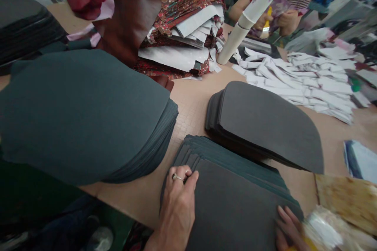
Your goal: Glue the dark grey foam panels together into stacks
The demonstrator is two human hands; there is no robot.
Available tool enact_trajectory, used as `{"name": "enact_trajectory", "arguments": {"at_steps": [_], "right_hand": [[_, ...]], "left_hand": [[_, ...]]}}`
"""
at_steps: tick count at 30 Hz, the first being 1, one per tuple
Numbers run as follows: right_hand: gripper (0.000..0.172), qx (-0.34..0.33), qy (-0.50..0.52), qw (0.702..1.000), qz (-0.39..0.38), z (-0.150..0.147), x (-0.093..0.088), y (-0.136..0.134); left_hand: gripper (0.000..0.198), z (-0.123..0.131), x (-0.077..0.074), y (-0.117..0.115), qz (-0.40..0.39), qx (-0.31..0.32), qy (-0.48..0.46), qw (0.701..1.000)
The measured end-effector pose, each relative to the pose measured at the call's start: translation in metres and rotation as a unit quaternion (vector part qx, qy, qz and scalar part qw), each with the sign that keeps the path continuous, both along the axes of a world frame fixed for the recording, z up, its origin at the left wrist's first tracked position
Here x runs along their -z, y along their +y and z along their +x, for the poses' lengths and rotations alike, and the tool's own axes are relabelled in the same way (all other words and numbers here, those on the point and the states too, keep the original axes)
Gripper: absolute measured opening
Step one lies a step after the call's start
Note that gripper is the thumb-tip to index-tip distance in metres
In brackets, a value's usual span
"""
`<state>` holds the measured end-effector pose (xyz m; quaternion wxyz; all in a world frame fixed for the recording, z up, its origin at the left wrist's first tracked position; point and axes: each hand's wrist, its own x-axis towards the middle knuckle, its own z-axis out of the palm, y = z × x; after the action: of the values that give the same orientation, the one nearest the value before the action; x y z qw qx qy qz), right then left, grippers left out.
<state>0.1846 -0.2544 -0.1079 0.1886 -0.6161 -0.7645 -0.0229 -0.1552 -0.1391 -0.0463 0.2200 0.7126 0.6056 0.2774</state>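
Observation:
A fanned stack of dark grey cut sheets lies on the tan table right in front of me. My left hand, with a ring on one finger, pinches the near left corner of the top sheet, fingers closed on its edge. My right hand lies on the stack's right side, fingers stretched flat on the top sheet; its lower part is cut off by the frame edge. A blurred whitish and yellow object sits just right of that hand.
A thick pile of dark rounded sheets fills the left. Another dark pile lies behind the stack. White strips, a patterned red and white pile and a cardboard tube stand farther back, where another person's hands work.

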Motion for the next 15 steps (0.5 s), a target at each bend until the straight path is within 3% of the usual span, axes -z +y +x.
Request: {"name": "enact_trajectory", "arguments": {"at_steps": [2,7,12,15], "right_hand": [[0.018,0.02,0.033,0.999,0.019,-0.009,-0.005,0.009],[0.014,0.063,0.106,0.99,0.064,-0.057,-0.035,0.023],[0.024,0.066,0.14,0.987,0.037,-0.152,-0.062,0.049],[0.028,0.028,0.157,0.987,0.013,-0.168,-0.06,0.068]], "left_hand": [[0.041,0.006,-0.004,0.002,0.022,0.013,0.048,0.999],[0.057,0.018,-0.003,0.005,0.092,0.215,0.102,0.967],[0.051,0.029,0.009,0.005,0.141,0.215,0.155,0.954],[0.057,0.034,0.014,0.009,0.178,0.224,0.188,0.94]]}}
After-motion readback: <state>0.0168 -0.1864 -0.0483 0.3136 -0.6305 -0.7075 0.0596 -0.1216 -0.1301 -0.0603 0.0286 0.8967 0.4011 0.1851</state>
